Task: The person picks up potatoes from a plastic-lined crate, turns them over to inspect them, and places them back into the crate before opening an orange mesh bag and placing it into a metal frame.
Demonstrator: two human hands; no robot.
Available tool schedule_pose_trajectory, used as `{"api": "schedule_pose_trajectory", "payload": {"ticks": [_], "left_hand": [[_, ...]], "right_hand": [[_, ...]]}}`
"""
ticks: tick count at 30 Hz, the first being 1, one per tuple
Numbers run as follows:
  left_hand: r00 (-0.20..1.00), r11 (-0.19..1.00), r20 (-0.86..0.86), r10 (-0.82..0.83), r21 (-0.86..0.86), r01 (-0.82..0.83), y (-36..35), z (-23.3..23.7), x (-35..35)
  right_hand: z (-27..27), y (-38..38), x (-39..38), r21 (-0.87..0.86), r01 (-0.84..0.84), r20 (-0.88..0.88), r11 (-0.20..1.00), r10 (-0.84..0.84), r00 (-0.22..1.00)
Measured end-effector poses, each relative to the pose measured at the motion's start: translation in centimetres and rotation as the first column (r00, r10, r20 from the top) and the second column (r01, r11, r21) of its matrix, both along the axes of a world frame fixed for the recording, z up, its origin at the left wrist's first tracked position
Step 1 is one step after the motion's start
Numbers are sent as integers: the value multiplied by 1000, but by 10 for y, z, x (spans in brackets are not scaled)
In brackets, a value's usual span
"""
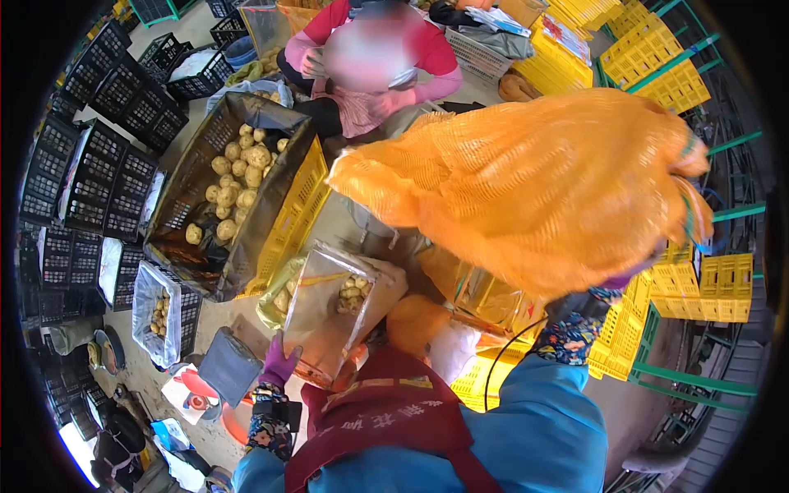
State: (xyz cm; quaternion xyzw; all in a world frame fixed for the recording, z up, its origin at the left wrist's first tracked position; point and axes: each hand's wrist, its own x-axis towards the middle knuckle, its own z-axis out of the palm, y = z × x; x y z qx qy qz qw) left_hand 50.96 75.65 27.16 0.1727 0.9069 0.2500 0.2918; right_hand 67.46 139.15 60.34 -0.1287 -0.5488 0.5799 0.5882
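My right hand [637,275], in a purple glove and mostly hidden behind the cloth, is closed on a large orange mesh bag [526,181]. The bag hangs spread out in the air to my front right, and I see nothing inside it. My left hand [281,361], also purple-gloved, has its fingers closed at the near left edge of a metal-framed bin with clear sheeting [333,316]. Several potatoes [353,294] lie inside that bin. Left of it stands a deep crate lined with black plastic [185,193], holding several pale potatoes [238,172].
Across from me a person in a red top [431,41] sits behind the crate. Black crates [107,172] are stacked at left, yellow crates [657,62] at right beside green rails [690,378]. A lined crate with small potatoes [164,320] and a grey stool [234,366] stand lower left.
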Motion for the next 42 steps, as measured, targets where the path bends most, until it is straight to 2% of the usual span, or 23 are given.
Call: {"api": "schedule_pose_trajectory", "payload": {"ticks": [2, 6, 7, 9, 11, 13, 15, 17, 18, 20, 21, 23, 24, 25, 27, 30, 31, 34, 35, 38, 39, 41, 42], "left_hand": [[993, 996, 81, -83, -12, 85, 2, 25, -9], [971, 913, 108, -213, -331, 237, 58, 107, -34], [993, 984, 43, -111, -135, 116, 78, 123, -31], [901, 892, 404, -160, 449, -43, 112, 105, -28], [535, 832, 749, -391, 536, -144, 189, 177, -9], [317, 862, 841, -438, 493, -119, 246, 184, 19], [318, 788, 801, -507, 580, -205, 291, 172, 43], [427, 561, 626, -652, 778, -283, 338, 130, 48], [492, 483, 553, -672, 831, -275, 357, 129, 41], [639, 388, 379, -669, 912, -134, 381, 151, 11], [705, 373, 269, -657, 928, -7, 386, 165, -8], [800, 432, 107, -590, 879, 201, 387, 169, -39], [832, 477, 79, -549, 847, 234, 383, 159, -49], [873, 610, 235, -427, 788, 86, 377, 135, -55], [899, 743, 400, -179, 654, -143, 365, 99, -57], [945, 722, 324, -30, 661, -203, 363, 88, -53], [951, 712, 308, -14, 671, -206, 362, 100, -50], [904, 724, 417, -94, 651, -225, 352, 148, -42], [873, 737, 483, -72, 615, -280, 349, 142, -41], [742, 750, 670, 18, 482, -453, 339, 110, -36], [683, 733, 728, 64, 430, -527, 337, 104, -32], [640, 750, 763, 94, 368, -549, 338, 110, -27], [664, 786, 744, 77, 364, -500, 341, 131, -23]], "right_hand": [[15, -5, 48, -29, 58, -19, 998, -58, 998], [27, -25, 103, -68, 125, -20, 990, -127, 992], [25, -30, 109, -83, 114, -23, 990, -117, 993], [16, -42, 107, -142, 67, -15, 988, -70, 997], [-4, -51, 97, -219, -32, -9, 975, 31, 999], [-29, -59, 77, -287, -189, -9, 939, 195, 981], [-60, -55, 56, -199, -392, 55, 898, 409, 911], [-90, -48, 35, -22, -607, 179, 794, 601, 779], [-78, -66, 23, 74, -465, 405, 882, 399, 823], [-53, -107, -8, 355, -207, 699, 912, -112, 707], [-84, -105, -11, 183, -235, 702, 955, 41, 711], [-145, -101, -17, -171, -249, 619, 953, 301, 725], [-156, -94, -15, -116, -368, 663, 923, 348, 663], [-166, -87, -13, -63, -484, 701, 873, 384, 601], [-162, -109, -28, 556, -574, 804, 601, -214, 555], [-176, -134, -23, 379, -738, 924, 558, -185, 334], [-180, -141, -26, 423, -732, 885, 535, -69, 461], [-176, -169, -21, 331, -757, 925, 563, -33, 379], [-184, -168, -13, 128, -848, 987, 514, 18, 160], [-168, -172, 8, -228, -740, 950, 633, 312, -27], [-178, -167, 18, -507, -663, 799, 551, 589, -122], [-189, -152, 23, -676, -713, 140, 188, 982, 126], [-204, -145, 23, -685, -668, 201, 291, 957, 210]]}}
